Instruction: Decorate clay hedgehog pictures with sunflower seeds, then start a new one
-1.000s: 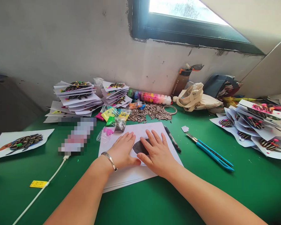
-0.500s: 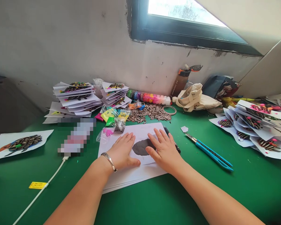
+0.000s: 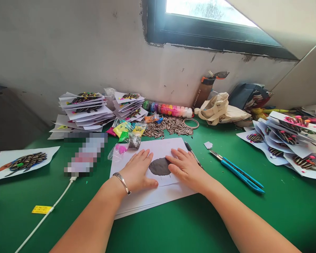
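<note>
White sheets of paper (image 3: 144, 196) lie stacked on the green table (image 3: 158, 228). On the top sheet is a flat, dark grey oval (image 3: 160, 166) with short pencil lines beneath it. My left hand (image 3: 138, 170) rests flat on the paper left of the oval, fingers spread, a silver bracelet at its wrist. To the right of the oval lies my right hand (image 3: 185, 168), palm down with its fingers apart, fingertips at the oval's right edge. A black pen (image 3: 191, 150) is partly hidden behind my right hand.
A blue cutter (image 3: 238, 171) lies to the right. Behind the paper are clay packets (image 3: 122, 129) and striped seeds (image 3: 173, 126). Stacked pictures stand at the left (image 3: 86, 112) and right (image 3: 279, 140). A bottle (image 3: 204, 92) and cloth bag (image 3: 216, 109) are at the back.
My right hand has shifted slightly right, off the oval, uncovering more of its right side. My left hand stays nearly in place.
</note>
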`<state>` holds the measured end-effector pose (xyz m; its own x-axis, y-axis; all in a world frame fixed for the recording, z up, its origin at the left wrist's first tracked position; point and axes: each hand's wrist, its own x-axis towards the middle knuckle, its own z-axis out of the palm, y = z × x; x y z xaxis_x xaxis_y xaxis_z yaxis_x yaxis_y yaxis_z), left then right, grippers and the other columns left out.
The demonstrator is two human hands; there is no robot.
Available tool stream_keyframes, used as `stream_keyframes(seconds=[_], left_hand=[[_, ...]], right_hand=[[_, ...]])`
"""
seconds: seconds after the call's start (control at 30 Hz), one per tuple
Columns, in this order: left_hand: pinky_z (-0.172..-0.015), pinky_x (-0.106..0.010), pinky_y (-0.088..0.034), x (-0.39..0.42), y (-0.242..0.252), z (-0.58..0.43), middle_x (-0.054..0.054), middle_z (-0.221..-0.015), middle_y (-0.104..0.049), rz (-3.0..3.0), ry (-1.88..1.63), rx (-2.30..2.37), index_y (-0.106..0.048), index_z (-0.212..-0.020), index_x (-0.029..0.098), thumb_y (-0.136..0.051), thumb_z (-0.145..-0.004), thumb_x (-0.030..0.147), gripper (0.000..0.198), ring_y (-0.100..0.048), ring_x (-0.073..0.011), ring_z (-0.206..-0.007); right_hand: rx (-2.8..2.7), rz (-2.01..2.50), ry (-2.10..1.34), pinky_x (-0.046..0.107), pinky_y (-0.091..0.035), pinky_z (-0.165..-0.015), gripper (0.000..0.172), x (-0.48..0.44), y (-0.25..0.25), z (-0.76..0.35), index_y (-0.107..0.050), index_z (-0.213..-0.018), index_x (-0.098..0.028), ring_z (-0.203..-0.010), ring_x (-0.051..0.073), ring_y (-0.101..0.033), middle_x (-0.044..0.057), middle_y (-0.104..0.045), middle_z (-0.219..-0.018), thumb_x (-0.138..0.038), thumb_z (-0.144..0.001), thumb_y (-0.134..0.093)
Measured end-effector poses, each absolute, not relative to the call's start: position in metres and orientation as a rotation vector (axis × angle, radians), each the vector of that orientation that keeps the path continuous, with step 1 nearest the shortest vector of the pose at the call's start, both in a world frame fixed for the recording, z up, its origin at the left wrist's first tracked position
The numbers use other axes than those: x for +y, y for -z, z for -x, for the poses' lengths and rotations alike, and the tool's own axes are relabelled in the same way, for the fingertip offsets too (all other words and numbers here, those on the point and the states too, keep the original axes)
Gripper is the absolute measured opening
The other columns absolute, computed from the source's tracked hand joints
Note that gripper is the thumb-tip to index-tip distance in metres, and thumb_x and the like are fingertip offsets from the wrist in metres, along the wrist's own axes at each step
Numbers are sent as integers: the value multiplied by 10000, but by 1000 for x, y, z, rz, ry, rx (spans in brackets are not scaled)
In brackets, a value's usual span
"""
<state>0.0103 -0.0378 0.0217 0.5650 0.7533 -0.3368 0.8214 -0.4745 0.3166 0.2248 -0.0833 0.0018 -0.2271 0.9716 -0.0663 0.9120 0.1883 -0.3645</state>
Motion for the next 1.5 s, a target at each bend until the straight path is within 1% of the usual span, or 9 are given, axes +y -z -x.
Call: stream_keyframes(seconds=[0.13, 0.27, 0.43, 0.6, 0.73, 0.9, 1.1, 1.33, 1.5], left_hand=[[-1100, -456, -122, -39, -22, -10, -135, -1509, -84, -2368, 218, 1261, -226, -1419, 162, -591, -651, 582, 948, -27, -309, -1374], [-1102, -455, -118, -39, -22, -11, -140, -1507, -87, -2378, 220, 1256, -232, -1419, 152, -580, -651, 611, 960, -27, -316, -1372], [-1093, -475, -137, -39, -21, -10, -145, -1504, -97, -2371, 192, 1261, -243, -1414, 162, -593, -645, 605, 955, -37, -326, -1370], [-1099, -462, -126, -39, -16, -9, -142, -1503, -103, -2403, 163, 1254, -251, -1415, 159, -549, -666, 652, 945, -40, -317, -1371], [-1101, -463, -125, -39, -15, -10, -139, -1503, -108, -2407, 167, 1267, -255, -1415, 155, -575, -657, 625, 948, -52, -322, -1370], [-1101, -463, -127, -39, -17, -11, -143, -1502, -111, -2411, 184, 1278, -252, -1415, 153, -581, -653, 612, 949, -52, -316, -1372], [-1098, -471, -131, -39, -16, -11, -141, -1503, -109, -2407, 176, 1276, -254, -1415, 159, -582, -649, 614, 949, -53, -321, -1371], [-1097, -476, -131, -38, -14, -10, -132, -1503, -112, -2399, 156, 1276, -252, -1415, 175, -579, -647, 621, 946, -52, -325, -1370], [-1101, -468, -123, -39, -16, -11, -133, -1505, -104, -2404, 183, 1283, -246, -1418, 160, -576, -649, 618, 955, -48, -320, -1371]], right_hand=[[-2346, 1781, -556, 599, -135, -1046, 490, -81, -3, -232, -377, -1341, -391, -1359, 306, -156, -11, -270, -1472, -563, -898, -257], [-2327, 1758, -569, 582, -146, -1056, 481, -80, -2, -234, -313, -1371, -393, -1355, 283, -185, -23, -289, -1463, -529, -915, -244], [-2335, 1762, -547, 589, -150, -1052, 459, -78, 1, -234, -375, -1341, -390, -1353, 298, -184, -20, -286, -1464, -517, -919, -251], [-2290, 1700, -714, 559, -114, -1078, 467, -78, -5, -242, -413, -1322, -382, -1365, 274, -162, -29, -280, -1466, -524, -925, -211], [-2073, 1648, -842, 442, -226, -1088, 482, -76, -7, -254, -393, -1342, -338, -1340, 209, -254, -10, -329, -1444, -524, -916, -264], [-2133, 1673, -618, 452, -237, -1076, 522, -72, 7, -250, -444, -1316, -292, -1332, 240, -257, 42, -375, -1414, -499, -838, -469], [-2213, 1693, -356, 459, -245, -1055, 509, -67, 18, -240, -498, -1280, -252, -1308, 268, -285, 81, -398, -1396, -447, -811, -539], [-2153, 1714, -518, 460, -234, -1055, 565, -68, 13, -241, -460, -1307, -277, -1324, 258, -266, 66, -374, -1416, -541, -808, -495], [-2220, 1737, -377, 475, -227, -1044, 556, -67, 15, -239, -498, -1273, -288, -1319, 283, -256, 62, -362, -1423, -513, -769, -565]])
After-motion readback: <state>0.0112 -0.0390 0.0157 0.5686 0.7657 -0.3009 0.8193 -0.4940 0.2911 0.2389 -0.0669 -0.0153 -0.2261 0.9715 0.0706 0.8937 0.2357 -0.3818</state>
